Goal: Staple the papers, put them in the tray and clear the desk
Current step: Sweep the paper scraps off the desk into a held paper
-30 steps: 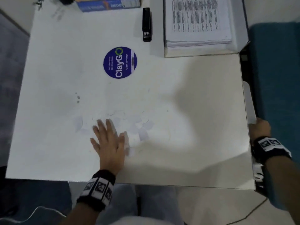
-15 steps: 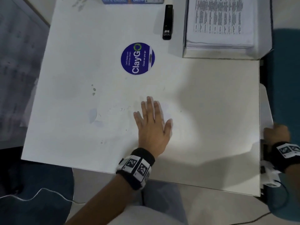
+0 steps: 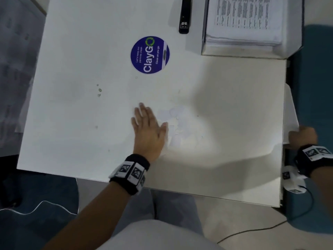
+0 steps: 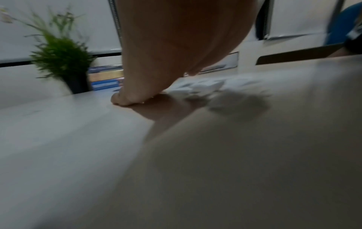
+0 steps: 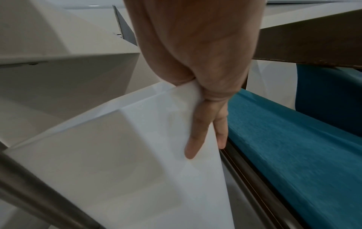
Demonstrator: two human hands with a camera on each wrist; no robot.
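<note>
left hand [image 3: 147, 130] flat, fingers straight, has swept paper scraps [image 3: 177, 123] rightward across bench [image 3: 72, 105] | right hand [image 3: 302, 138] grip pinches white sheet [image 5: 137, 155] at bench edge as catcher | stapling looks done, clearing underway

One stapler [image 3: 185, 16], one tray [image 3: 295, 42] of papers [image 3: 243, 17], one round sticker [image 3: 150, 55], one plant [image 4: 58, 52] are counted; paper scraps [image 3: 177, 123] are uncountable

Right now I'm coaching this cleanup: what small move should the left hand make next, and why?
Probably sweep on rightward: the left hand lies flat behind the paper scraps, and the right hand holds a white sheet at the desk's right edge.
</note>
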